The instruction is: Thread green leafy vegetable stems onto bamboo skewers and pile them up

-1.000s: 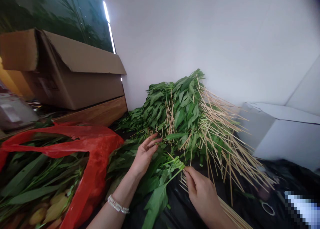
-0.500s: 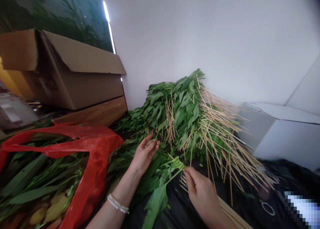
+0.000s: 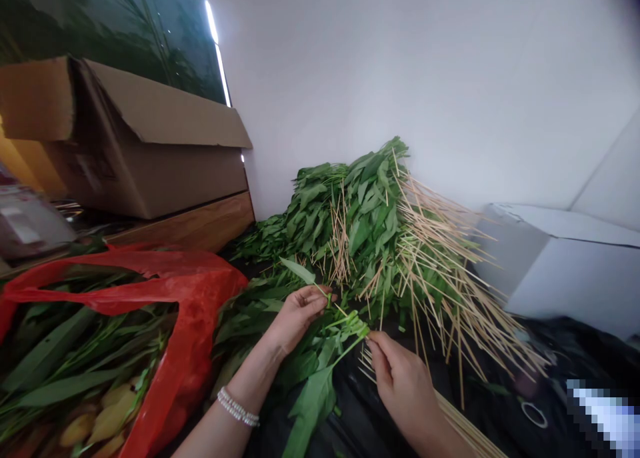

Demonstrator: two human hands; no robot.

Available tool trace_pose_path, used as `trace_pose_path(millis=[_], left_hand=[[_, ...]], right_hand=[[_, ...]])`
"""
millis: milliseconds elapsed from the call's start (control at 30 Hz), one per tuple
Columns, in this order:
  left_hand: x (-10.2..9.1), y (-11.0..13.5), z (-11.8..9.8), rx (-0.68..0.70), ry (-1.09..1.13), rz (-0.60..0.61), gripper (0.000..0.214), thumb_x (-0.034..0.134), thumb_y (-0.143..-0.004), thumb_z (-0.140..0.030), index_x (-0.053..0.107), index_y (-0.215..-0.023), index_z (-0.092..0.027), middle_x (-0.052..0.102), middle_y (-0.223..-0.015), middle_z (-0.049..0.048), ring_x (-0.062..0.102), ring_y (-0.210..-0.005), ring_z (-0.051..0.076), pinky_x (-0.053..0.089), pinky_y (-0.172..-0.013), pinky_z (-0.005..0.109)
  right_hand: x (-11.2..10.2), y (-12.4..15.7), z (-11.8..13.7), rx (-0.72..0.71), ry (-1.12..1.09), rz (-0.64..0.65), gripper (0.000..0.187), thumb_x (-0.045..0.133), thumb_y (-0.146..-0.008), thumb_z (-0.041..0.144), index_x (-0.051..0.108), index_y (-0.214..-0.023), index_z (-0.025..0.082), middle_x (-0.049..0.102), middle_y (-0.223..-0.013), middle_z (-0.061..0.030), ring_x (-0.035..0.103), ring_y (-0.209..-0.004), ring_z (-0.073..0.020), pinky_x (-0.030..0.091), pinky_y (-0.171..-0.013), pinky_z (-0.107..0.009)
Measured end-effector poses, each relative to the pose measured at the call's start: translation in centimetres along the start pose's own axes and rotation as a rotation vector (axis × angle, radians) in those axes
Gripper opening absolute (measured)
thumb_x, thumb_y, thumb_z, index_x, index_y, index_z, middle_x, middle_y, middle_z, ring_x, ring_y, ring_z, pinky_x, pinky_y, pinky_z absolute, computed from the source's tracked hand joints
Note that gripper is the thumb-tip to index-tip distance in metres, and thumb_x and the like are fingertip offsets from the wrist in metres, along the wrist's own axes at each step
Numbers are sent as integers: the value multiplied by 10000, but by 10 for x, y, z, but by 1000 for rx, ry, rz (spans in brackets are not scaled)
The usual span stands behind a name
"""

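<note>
My left hand, with a beaded bracelet at the wrist, pinches a leafy green stem whose leaf points up and away to the left. Close by, my right hand grips a thin wooden skewer with folded green stems threaded on it. Large leaves hang from these stems toward me. The skewer's bare tip points at my left fingers; whether it touches the new stem I cannot tell. Loose leafy greens lie under and beside my left forearm.
Skewered greens are heaped against the white wall, their sticks fanning right. More skewers lie beneath my right wrist on black plastic. A red bag of greens, a cardboard box and a white box stand around.
My left hand has moved slightly right, closer to the skewer tip, and its fingers have closed on the stem, whose leaf now shows. My right hand has barely moved.
</note>
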State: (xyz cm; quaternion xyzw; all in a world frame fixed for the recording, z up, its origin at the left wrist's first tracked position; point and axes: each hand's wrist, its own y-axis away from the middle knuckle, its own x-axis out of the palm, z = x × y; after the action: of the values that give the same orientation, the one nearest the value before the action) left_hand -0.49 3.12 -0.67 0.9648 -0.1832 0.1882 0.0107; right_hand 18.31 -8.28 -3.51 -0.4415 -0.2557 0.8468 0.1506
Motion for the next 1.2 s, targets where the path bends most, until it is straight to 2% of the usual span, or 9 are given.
trace_pose_path(millis=[200, 700, 933, 1200], left_hand=[[5, 4, -2, 12, -77, 4, 347, 853, -626, -308, 738, -911, -146, 731, -813, 60, 623, -723, 121, 438, -692, 203], [3, 3, 1, 71, -203, 42, 309, 813, -678, -330, 734, -918, -151, 744, -862, 75, 655, -791, 160, 449, -775, 236], [2, 3, -3, 93, -290, 40, 306, 809, -671, -336, 738, -898, -144, 747, -855, 82, 668, -789, 194, 480, -763, 275], [1, 0, 1, 133, -427, 99, 256, 786, -698, -316, 755, -886, -145, 742, -813, 76, 655, -726, 176, 481, -718, 259]], right_hand=[[0, 0, 1, 1, 7, -13, 289, 354, -966, 260, 640, -938, 222, 719, -781, -23, 696, -675, -169, 468, -607, -235], [3, 2, -5, 21, 5, 24, 291, 355, -966, 261, 643, -965, 218, 720, -830, -28, 697, -704, -182, 468, -630, -250], [0, 1, -3, 4, 11, 32, 305, 356, -957, 237, 660, -934, 221, 719, -808, -37, 706, -732, -177, 482, -673, -231], [2, 1, -6, 6, 56, 37, 305, 365, -952, 236, 668, -924, 223, 711, -743, -28, 697, -674, -172, 458, -593, -219]])
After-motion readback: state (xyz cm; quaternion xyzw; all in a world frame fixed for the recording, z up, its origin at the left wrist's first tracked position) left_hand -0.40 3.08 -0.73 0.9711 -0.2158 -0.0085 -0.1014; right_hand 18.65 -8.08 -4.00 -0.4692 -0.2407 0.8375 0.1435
